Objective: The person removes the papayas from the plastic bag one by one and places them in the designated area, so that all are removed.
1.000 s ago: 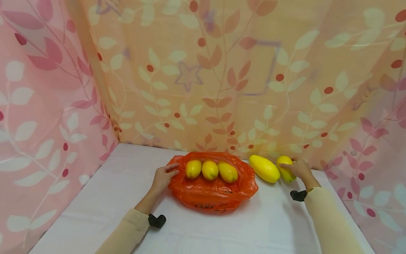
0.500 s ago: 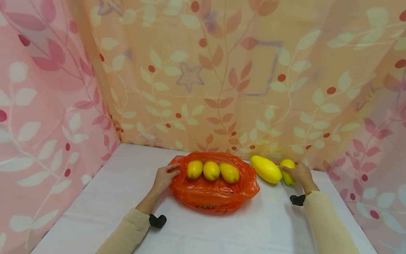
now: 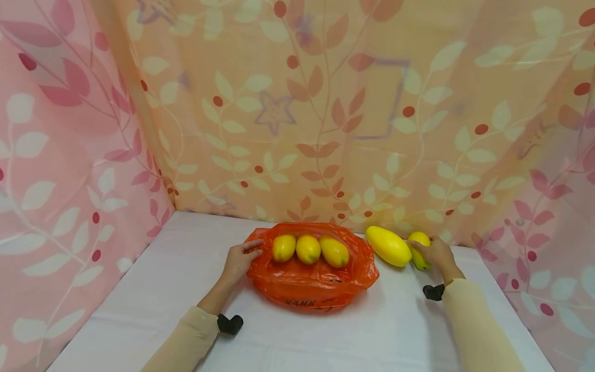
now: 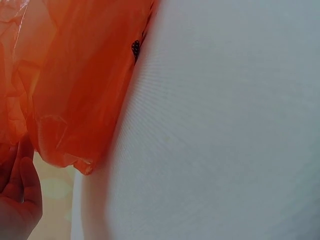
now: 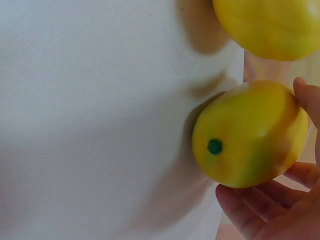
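In the head view, my left hand (image 3: 239, 258) holds the left rim of an orange-red plastic bag (image 3: 307, 294). Its fingers (image 4: 31, 182) lie against the film at the lower left of the left wrist view. Three yellow oval fruits (image 3: 308, 250) sit in a row in the bag's mouth. To the right, my right hand (image 3: 441, 255) grips a yellow mango (image 5: 245, 135) with a green stem spot, thumb on one side and fingers on the other. Just left of the mango lies a larger, longer yellow fruit (image 3: 388, 247).
All of it stands on a white-covered table (image 3: 372, 336), the fruit at the right close to the back curtain (image 3: 279, 170). Pink leaf-patterned curtains (image 3: 56, 217) hang at both sides. Each wrist wears a small black camera (image 3: 230, 324).
My right hand and the mango have come slightly nearer, and the mango has turned a little in the fingers. My left hand and the bag stay where they were.
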A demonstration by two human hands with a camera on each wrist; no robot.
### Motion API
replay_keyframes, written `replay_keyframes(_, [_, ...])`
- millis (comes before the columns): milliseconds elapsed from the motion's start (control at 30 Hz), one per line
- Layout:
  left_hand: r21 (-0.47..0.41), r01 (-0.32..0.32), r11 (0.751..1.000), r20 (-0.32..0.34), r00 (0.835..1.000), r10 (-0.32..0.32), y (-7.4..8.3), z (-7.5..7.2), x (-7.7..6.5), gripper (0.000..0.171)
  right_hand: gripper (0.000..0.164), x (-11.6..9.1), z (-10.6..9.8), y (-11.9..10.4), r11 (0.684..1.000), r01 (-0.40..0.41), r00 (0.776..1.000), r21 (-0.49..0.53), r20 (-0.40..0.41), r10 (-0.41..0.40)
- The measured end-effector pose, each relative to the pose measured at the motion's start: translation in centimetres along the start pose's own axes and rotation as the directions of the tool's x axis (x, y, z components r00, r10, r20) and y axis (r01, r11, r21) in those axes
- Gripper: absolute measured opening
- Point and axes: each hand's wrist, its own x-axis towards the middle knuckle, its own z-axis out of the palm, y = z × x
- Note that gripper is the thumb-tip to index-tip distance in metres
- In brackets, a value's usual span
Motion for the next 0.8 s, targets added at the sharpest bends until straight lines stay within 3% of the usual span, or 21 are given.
replay_keyframes(167, [-0.002,0.015,1.0,0.009,1.0,-0.015,0.1,0.1,0.1,0.034,0.107,-0.2,0.0,0.0,1.0,-0.026,1.0,0.013,0.0,0.026])
replay_keyframes(800, [-0.007,0.06,0.998,0.024,0.998,-0.06,-0.2,0.1,0.2,0.036,0.106,-0.9,-1.1,0.3,1.0,0.001,1.0,-0.032,0.019,-0.001])
